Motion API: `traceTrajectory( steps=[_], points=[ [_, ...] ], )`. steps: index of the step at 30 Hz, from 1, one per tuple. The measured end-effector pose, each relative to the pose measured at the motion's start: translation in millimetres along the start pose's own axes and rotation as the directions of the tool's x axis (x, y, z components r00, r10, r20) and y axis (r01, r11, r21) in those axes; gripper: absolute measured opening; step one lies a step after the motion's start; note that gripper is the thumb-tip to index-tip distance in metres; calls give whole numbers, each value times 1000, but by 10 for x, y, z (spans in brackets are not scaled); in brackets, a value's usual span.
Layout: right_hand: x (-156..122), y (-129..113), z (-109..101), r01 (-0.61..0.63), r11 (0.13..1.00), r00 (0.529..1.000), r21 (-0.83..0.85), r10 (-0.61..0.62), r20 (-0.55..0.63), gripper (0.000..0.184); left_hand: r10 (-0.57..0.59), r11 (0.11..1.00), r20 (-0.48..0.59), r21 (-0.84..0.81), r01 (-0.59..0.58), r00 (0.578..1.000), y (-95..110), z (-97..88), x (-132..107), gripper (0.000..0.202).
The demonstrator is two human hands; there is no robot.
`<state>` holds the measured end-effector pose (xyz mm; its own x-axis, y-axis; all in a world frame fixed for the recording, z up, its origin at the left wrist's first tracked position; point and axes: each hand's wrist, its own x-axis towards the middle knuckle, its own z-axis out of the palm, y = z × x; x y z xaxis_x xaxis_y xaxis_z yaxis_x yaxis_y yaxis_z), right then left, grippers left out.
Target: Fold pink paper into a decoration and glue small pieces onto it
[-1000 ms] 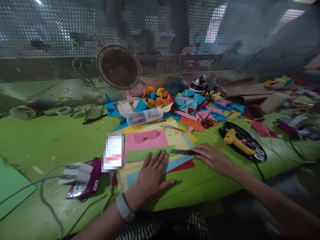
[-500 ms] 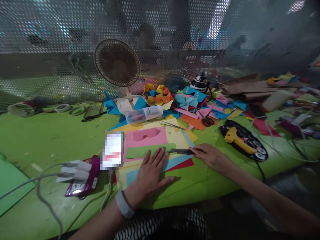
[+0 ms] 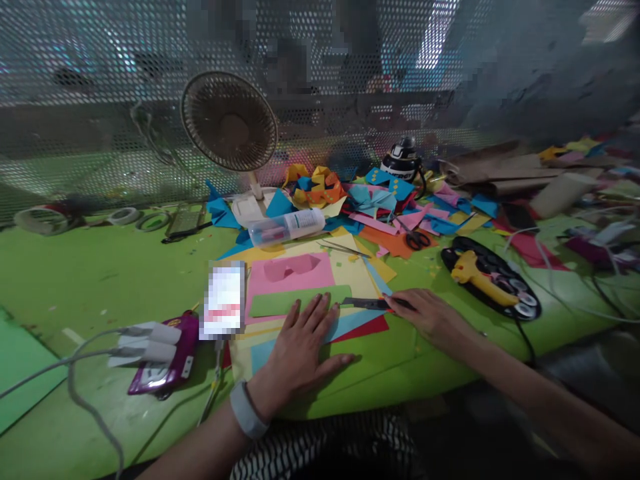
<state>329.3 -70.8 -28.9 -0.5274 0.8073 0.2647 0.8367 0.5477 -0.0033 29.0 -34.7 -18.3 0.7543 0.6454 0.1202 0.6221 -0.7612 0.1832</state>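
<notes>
"Two hands show in the head view; how do they stand?"

"The left hand (image 3: pixel 300 350) lies flat, its fingers slightly spread and the thumb well out to the side. Its fingertips rest on a green paper strip (image 3: pixel 273 303), and a grey wristband (image 3: pixel 247 410) circles the wrist."

"And the right hand (image 3: pixel 425 313)?"

"Its fingers are closed around a black cutter knife (image 3: pixel 367 303), which points left, the tip at the strip's right end. Whether the blade touches the paper, one cannot tell."

"Where does the strip lie?"

"Across the lower part of a pink sheet (image 3: pixel 260 280), which lies over a pale yellow sheet (image 3: pixel 355 270). Blue paper (image 3: pixel 350 325) and red paper (image 3: pixel 367 328) stick out below the knife, all on the green table (image 3: pixel 125 280)."

"What stands around them?"

"A phone (image 3: pixel 223 300) lies just left of the pink sheet, its screen blurred out. Beyond the paper a clear bottle (image 3: pixel 286 228) lies on its side in front of a fan (image 3: pixel 230 122). Scissors (image 3: pixel 417 239) lie beyond the right hand, and a yellow tool (image 3: pixel 483 281) rests on a black base to the right."
</notes>
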Motion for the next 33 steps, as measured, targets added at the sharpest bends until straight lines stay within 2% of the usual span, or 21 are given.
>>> traceTrajectory(
  steps=[5, 16, 23, 28, 33],
  points=[
    [-58, 4, 20, -4, 1000, 1000, -8, 4, -10, 58, -5, 1000, 3, -7, 5, 1000, 4, 7, 6, 77],
    [-80, -69, -26, 17, 1000, 998, -13, -16, 56, 66, -8, 1000, -3, -25, 8, 1000, 7, -13, 4, 76],
    [-76, -116, 9, 6, 1000, 1000, -29, -5, 26, 53, -19, 999, 23, -29, 20, 1000, 31, -36, 7, 76],
    [24, -212, 5, 6, 999, 999, -52, -5, 33, 52, -18, 1000, 14, -14, 18, 1000, 36, -29, 1, 77],
    [-25, -231, -16, 28, 998, 999, -61, -26, 37, 55, -11, 1000, 0, -1, 11, 1000, 20, -4, -11, 78]
  ],
)
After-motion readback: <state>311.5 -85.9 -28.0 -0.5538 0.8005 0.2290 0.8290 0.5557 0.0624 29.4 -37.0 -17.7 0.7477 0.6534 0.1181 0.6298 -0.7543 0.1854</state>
